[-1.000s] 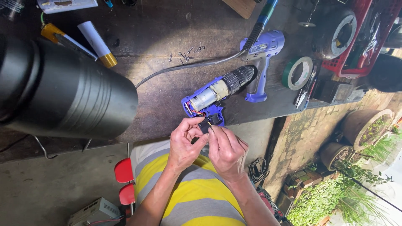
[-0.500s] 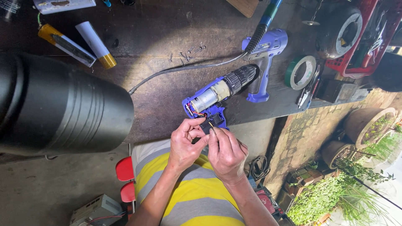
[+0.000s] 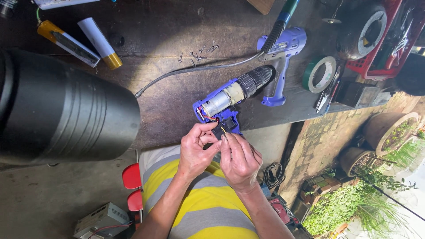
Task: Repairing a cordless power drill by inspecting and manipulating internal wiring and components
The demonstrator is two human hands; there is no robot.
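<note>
While pinching the opened drill's (image 3: 230, 99) black switch (image 3: 220, 131), both hands' fingers (image 3: 208, 132) pressed together.

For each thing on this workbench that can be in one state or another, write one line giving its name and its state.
Blue drill: lying on its side, casing open, motor exposed.
Switch part: pinched between both hands at the drill's grip.
Left hand: fingers closed on the switch part.
Right hand: fingers closed on the switch part.
Casing half: detached, lying apart.
Screws: removed, loose on the bench.
Green tape roll: lying flat.

green tape roll (image 3: 319, 74), loose screws (image 3: 198, 53), two tubes (image 3: 84, 40), big black drum (image 3: 66, 110), potted plants (image 3: 389, 132).
</note>
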